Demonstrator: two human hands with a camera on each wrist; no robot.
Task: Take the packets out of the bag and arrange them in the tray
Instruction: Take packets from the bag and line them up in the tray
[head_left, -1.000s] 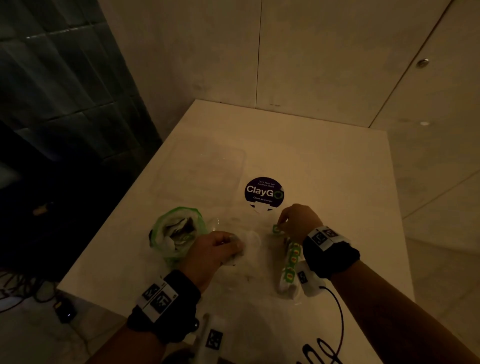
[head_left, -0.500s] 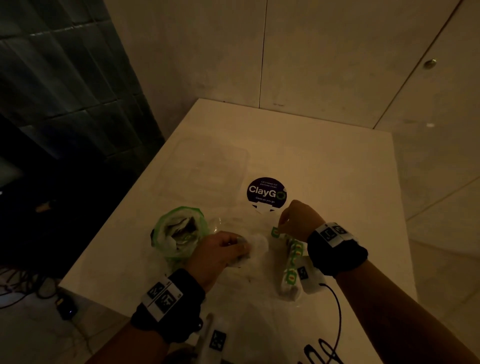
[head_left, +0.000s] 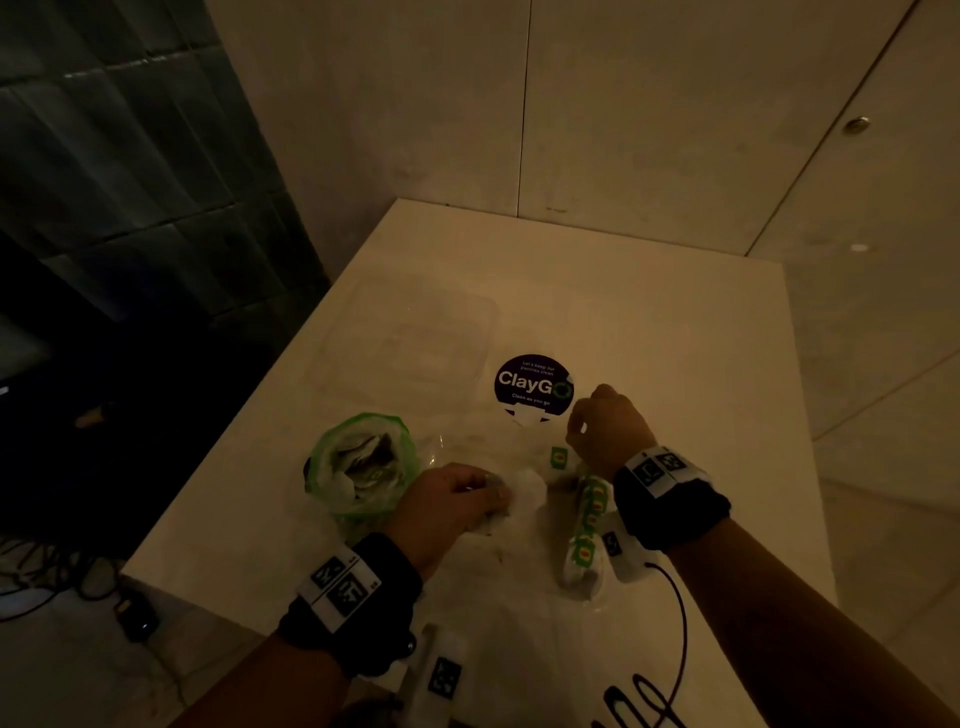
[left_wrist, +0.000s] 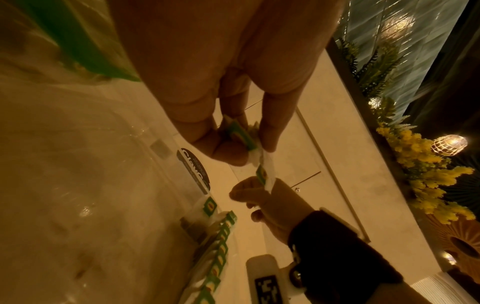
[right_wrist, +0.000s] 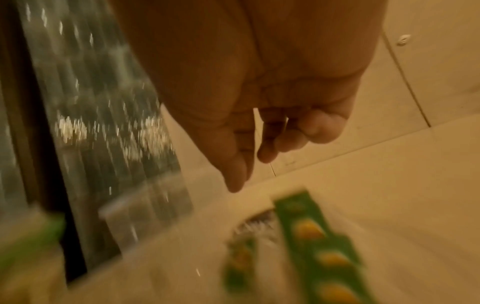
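Right hand (head_left: 605, 428) lifts, loosely curled, empty. Left hand (left_wrist: 228, 131) pinches small white-green packets (left_wrist: 242, 134). Green-banded strip (head_left: 587, 525) lies on clear plastic bag (head_left: 467, 447); clear plastic tray (head_left: 410, 338) awaits.

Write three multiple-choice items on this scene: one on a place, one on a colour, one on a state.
1. The round dark ClayGo sticker lies:
A. inside the bag
B. on the white table, beside the clear plastic tray
C. on the wall

2. The open plastic bag is tinted:
A. green
B. red
C. blue

3. The left hand is:
A. flat on the table
B. gripping a cable
C. pinching a small green-labelled packet

Answers: 1 B, since the head view shows the sticker on the tabletop next to the tray's edge. 2 A, since its rolled rim shows green. 3 C, since the left wrist view shows thumb and fingers closed on the packet.
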